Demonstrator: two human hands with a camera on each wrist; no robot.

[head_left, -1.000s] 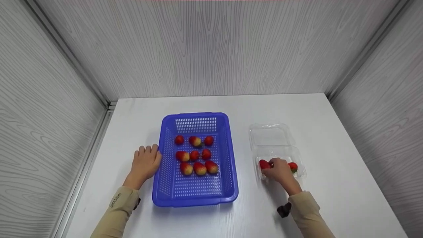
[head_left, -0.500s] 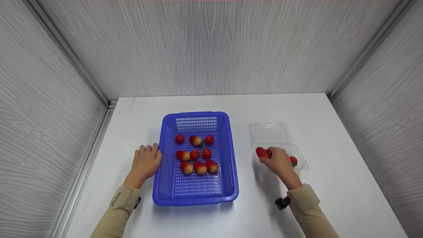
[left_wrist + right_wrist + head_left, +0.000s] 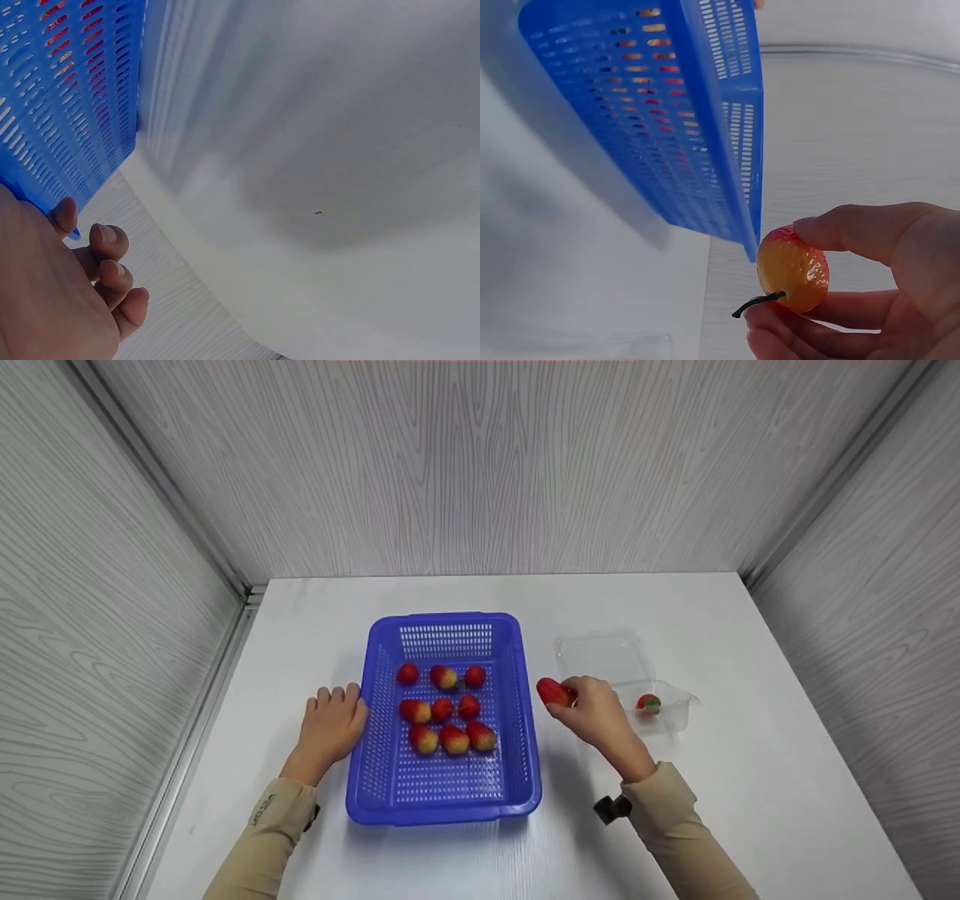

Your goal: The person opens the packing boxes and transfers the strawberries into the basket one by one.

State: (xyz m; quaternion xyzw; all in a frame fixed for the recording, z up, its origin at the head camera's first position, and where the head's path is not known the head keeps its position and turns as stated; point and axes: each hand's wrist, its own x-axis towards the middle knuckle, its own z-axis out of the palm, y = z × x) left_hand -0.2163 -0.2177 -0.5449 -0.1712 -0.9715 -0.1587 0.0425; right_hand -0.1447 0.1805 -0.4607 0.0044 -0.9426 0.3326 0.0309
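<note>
Nearby: blue basket (image 3: 525, 735) wall beside held strawberry (image 3: 553, 691); clamshell (image 3: 667, 712) right.

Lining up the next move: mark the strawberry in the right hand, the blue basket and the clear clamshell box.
strawberry (image 3: 551, 691), head view, its red side left of the fingers.
blue basket (image 3: 443, 622), head view, its far rim.
clear clamshell box (image 3: 679, 709), head view, its right wall.
</note>
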